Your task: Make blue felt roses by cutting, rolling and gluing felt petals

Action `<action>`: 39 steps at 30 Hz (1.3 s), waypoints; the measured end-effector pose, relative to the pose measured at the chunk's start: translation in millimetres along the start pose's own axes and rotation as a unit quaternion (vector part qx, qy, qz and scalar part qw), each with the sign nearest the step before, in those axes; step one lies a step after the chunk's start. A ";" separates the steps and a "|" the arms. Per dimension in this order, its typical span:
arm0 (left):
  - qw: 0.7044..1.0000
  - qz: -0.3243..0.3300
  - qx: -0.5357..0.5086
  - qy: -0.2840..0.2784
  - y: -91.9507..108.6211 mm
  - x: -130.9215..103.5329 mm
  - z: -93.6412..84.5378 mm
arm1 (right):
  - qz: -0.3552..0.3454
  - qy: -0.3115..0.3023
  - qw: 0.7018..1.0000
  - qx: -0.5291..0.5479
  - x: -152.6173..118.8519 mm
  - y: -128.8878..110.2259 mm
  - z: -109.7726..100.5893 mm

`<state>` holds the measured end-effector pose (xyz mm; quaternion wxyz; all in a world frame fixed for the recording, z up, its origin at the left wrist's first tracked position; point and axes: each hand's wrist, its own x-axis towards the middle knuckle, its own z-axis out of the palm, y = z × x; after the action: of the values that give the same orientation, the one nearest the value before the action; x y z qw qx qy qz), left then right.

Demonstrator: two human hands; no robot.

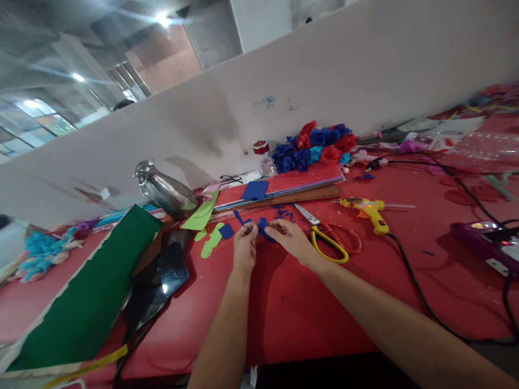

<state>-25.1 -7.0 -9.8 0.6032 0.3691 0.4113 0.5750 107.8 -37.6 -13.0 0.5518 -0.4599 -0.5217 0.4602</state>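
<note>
Both hands meet over the red table, their fingers pinched on dark blue paper pieces. My left hand [245, 244] is closed on a blue piece, with a narrow blue strip sticking up beside the thumb. My right hand [288, 235] is closed on a curled blue paper piece [264, 229] between thumb and fingers. Left of the hands lie a small blue paper square [226, 231] and light green paper cutouts [211, 241]. Close to the right hand are scissors [329, 246] with yellow and red handles. Small blue scraps [284, 213] lie behind the hands.
A yellow glue gun [372, 210] lies at right, its cord trailing forward to a purple power box [482, 246]. Stacked coloured sheets [300, 186], a glass jar [264, 158] and red and blue paper flowers [316, 143] stand behind. At left are a steel jug [168, 189], phone [173, 269] and green sheet [87, 292].
</note>
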 end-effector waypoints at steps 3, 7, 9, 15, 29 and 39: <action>0.999 0.034 0.034 -0.014 -3.5 -4.2 5.0 | 0.029 -0.001 0.997 0.073 1.0 0.2 2.1; 0.998 0.004 0.040 -0.050 -4.0 -8.9 9.4 | 0.059 -0.003 0.989 0.139 4.1 0.4 -2.4; 0.995 -0.047 0.046 -0.074 -3.5 -11.0 11.2 | 0.078 -0.014 0.983 0.166 5.2 -0.4 -5.2; 0.993 -0.068 0.039 -0.086 -1.0 -15.3 15.8 | 0.066 -0.011 0.987 0.149 6.1 -3.1 -8.1; 0.999 -0.019 0.045 -0.022 -6.3 -9.1 11.7 | 0.031 0.071 0.993 0.086 8.2 -4.1 -17.5; 0.996 0.018 0.083 -0.040 -8.8 -10.1 13.3 | -0.008 0.040 0.999 -0.029 3.3 -11.8 -12.3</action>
<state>-9.3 -17.2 -12.0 0.5763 0.4476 0.4265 0.5345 120.5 -36.5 -1.3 0.5624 -0.4892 -0.5163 0.4217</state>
